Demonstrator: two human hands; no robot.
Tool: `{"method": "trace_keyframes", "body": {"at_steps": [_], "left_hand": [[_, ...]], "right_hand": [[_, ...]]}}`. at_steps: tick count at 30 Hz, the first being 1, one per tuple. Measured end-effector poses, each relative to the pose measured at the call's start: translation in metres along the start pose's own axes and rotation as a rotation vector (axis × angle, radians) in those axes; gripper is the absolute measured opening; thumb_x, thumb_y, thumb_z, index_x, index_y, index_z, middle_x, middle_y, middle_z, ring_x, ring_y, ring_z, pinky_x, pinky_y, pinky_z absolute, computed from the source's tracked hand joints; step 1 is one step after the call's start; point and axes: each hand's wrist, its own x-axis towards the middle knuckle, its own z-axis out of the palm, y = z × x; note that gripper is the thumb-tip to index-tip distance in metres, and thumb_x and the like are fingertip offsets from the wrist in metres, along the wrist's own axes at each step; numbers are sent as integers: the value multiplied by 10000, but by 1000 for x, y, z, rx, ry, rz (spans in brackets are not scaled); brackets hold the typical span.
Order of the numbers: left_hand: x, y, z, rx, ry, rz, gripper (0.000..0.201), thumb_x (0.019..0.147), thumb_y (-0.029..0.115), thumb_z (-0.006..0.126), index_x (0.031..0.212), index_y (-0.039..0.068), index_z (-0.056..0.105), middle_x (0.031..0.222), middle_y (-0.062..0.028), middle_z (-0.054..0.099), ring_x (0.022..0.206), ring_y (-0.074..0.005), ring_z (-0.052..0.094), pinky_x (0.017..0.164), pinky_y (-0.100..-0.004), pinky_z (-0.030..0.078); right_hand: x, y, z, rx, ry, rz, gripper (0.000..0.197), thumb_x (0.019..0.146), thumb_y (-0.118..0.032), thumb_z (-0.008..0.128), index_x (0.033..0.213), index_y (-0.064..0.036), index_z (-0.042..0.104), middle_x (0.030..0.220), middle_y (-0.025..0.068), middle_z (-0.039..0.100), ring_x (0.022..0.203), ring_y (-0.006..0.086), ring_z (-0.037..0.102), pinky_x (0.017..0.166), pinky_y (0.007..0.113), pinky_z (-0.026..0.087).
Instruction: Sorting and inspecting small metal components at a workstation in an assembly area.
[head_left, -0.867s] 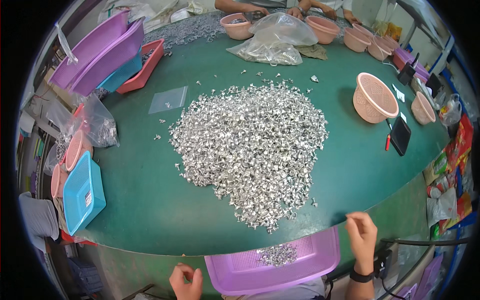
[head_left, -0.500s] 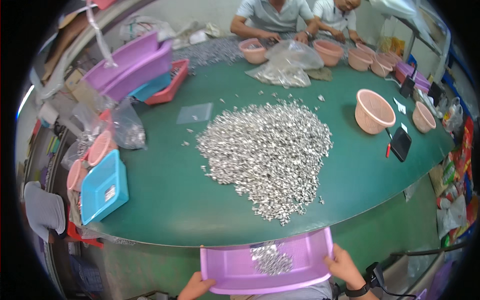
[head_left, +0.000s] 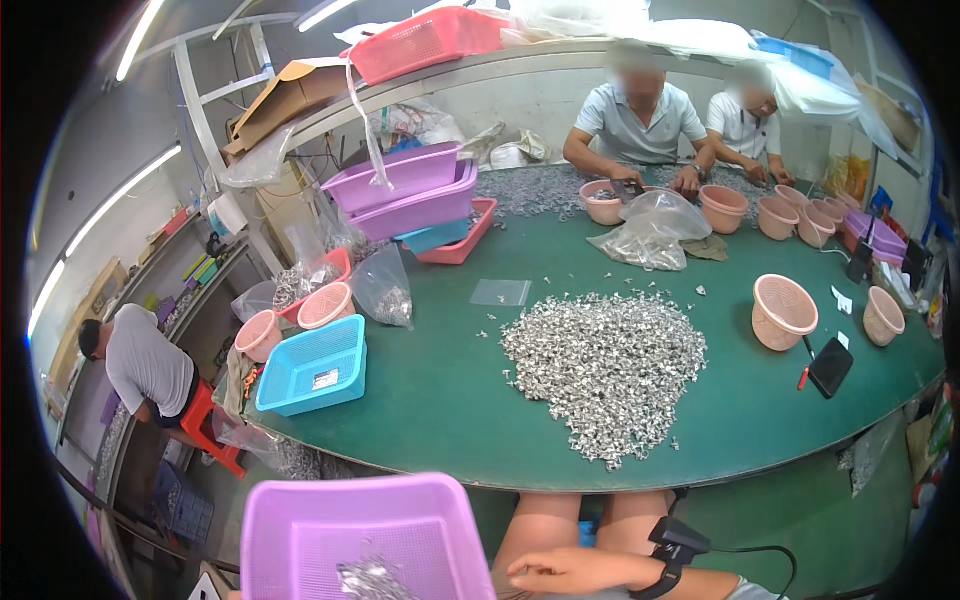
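Note:
A purple plastic basket (head_left: 350, 510) is in front of me at the lower left, off the table's edge and cut off by the picture's lower rim. Small shiny metal parts (head_left: 375, 580) lie in its bottom. My right hand (head_left: 565, 572) is over my lap beside the basket's right side, fingers stretched out and holding nothing visible. A black strap with a device is around that wrist. My left hand does not show; whatever supports the basket is hidden. Ahead, a large heap of small silvery metal parts (head_left: 610, 370) covers the middle of the green table (head_left: 440, 420).
A blue basket (head_left: 315, 365) and bags of parts stand at the left edge, near stacked purple baskets (head_left: 400, 190). A pink basket (head_left: 784, 310) and a black phone-like device (head_left: 830, 368) lie to the right. Two people work across the table; another sits at left.
The purple basket has moved left from between my two hands. My right hand has come off its right end, and my left hand has left view. The view has tilted up and turned left.

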Motion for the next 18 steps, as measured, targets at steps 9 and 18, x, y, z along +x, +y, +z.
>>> {"method": "trace_keyframes", "body": {"at_steps": [9,18], "left_hand": [[37,15,106,-69,-110,103,226,675,136,478,795,-55,472,640,-140,513,495,-241,530,478,-307,473],[98,-1,230,-111,-274,61,298,729,108,443,918,-119,407,737,-195,522,533,-273,544,491,-325,477]], "right_hand": [[-60,36,-71,-820,1141,-161,197,699,-113,550,881,-41,537,727,88,499,705,228,468,650,320,389],[-58,57,-108,-719,1406,-8,58,675,-71,534,701,-20,540,713,122,510,683,296,457,628,358,383]]}}
